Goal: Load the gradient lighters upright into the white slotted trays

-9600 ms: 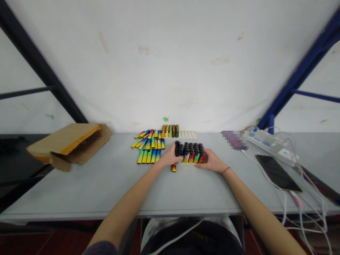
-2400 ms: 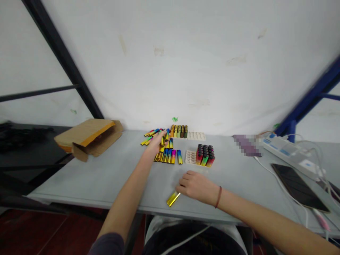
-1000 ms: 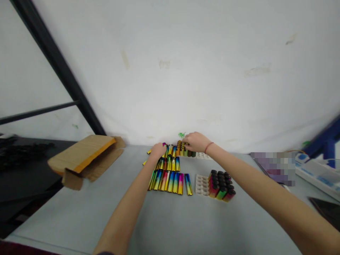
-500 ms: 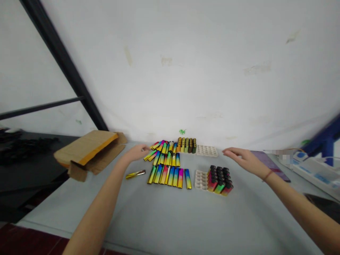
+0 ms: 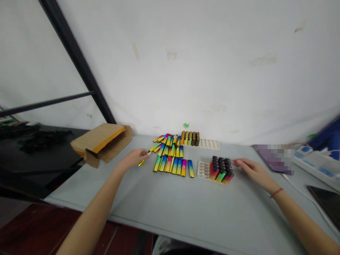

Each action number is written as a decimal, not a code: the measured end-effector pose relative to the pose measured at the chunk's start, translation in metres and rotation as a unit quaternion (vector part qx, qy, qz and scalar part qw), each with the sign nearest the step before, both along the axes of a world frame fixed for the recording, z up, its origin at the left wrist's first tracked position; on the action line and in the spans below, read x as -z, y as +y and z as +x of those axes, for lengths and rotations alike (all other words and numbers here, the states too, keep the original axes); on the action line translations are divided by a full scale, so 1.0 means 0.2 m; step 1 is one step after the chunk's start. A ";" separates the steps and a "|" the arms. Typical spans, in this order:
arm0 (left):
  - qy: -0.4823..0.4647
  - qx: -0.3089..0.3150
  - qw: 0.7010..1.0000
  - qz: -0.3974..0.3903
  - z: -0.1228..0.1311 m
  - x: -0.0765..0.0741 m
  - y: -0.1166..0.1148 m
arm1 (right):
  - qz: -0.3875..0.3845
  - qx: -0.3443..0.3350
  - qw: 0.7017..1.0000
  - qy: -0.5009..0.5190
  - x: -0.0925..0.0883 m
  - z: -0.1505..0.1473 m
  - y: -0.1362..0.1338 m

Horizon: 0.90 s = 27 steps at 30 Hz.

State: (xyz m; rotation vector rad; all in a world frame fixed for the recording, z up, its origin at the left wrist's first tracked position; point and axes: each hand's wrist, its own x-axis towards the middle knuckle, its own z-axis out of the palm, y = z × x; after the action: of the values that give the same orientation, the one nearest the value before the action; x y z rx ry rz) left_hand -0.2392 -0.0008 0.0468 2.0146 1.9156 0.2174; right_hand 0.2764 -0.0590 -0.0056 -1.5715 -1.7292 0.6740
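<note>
My left hand (image 5: 136, 158) is closed on a gold lighter (image 5: 141, 163), tilted, its pale end showing past my fingertips. Rows of shiny rainbow-and-gold lighters (image 5: 170, 164) lie to the right of that hand, with more rows behind them. My right hand (image 5: 253, 171) hovers just right of the black-topped lighters (image 5: 221, 170), its fingers loosely stretched and nothing visible in them. Those lighters stand upright in the right part of a white tray (image 5: 203, 170), whose left cells show bare.
Behind the rows stand upright gold-ended lighters (image 5: 190, 139) beside a second white tray (image 5: 209, 144). An opened cardboard box (image 5: 102, 140) lies at left. At right are a purple device (image 5: 275, 161), a white power strip (image 5: 316, 164), a cable and a dark device (image 5: 325, 202).
My left hand has moved down and closed on the lone gold lighter, which has turned. My right hand has come down beside the black-topped lighters. The view has shifted slightly.
</note>
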 end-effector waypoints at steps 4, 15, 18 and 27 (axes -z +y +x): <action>-0.016 -0.084 0.991 0.100 0.17 -0.02 0.17 | 0.000 0.008 0.998 0.056 0.02 -0.06 0.03; 0.056 -0.022 0.995 0.077 0.67 -0.04 0.57 | -0.001 0.012 0.994 0.105 0.08 -0.06 0.03; 0.071 -0.044 0.988 0.129 0.71 -0.02 0.55 | -0.003 -0.043 0.990 0.135 0.10 -0.04 -0.01; -0.263 0.284 0.921 0.034 1.04 0.04 0.02 | 0.054 -0.133 0.988 -0.049 0.14 -0.15 -0.05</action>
State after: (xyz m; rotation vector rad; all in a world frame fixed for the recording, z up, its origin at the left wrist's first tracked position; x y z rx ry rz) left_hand -0.0311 0.0031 0.0385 2.1719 0.9703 0.6015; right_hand 0.2457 -0.0690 -0.0327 -1.3320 -2.0370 0.6269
